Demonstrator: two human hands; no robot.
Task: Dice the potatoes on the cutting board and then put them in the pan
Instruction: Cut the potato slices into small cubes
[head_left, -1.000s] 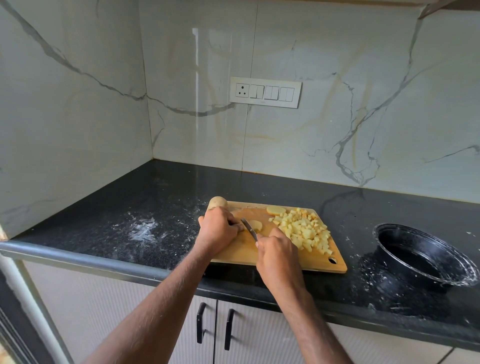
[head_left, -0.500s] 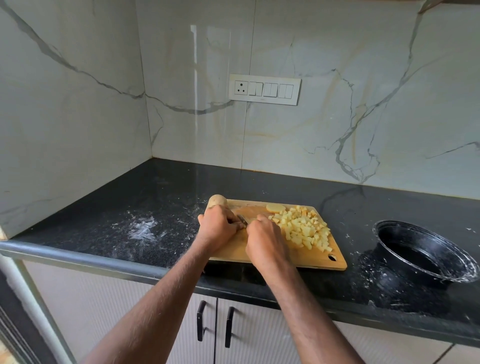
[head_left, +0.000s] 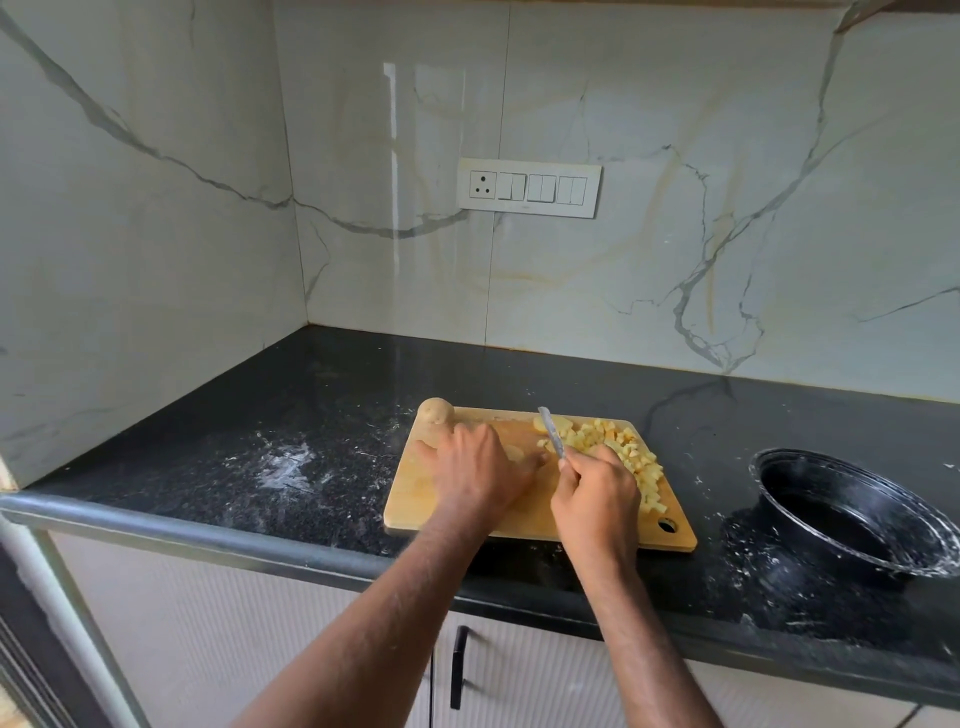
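Knife (head_left: 551, 434) now lifted in right hand (head_left: 597, 501), left hand (head_left: 480, 470) flattened on cutting board (head_left: 410, 506), black counter (head_left: 208, 462)

My left hand (head_left: 475, 470) covers most of the potato piece (head_left: 515, 453); the knife (head_left: 551, 432) handle is buried in my right hand (head_left: 597, 501); the pan (head_left: 852, 512) runs off the right edge.

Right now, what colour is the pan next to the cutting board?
Black, dusted with white specks along its rim. The pan shows best in the head view.
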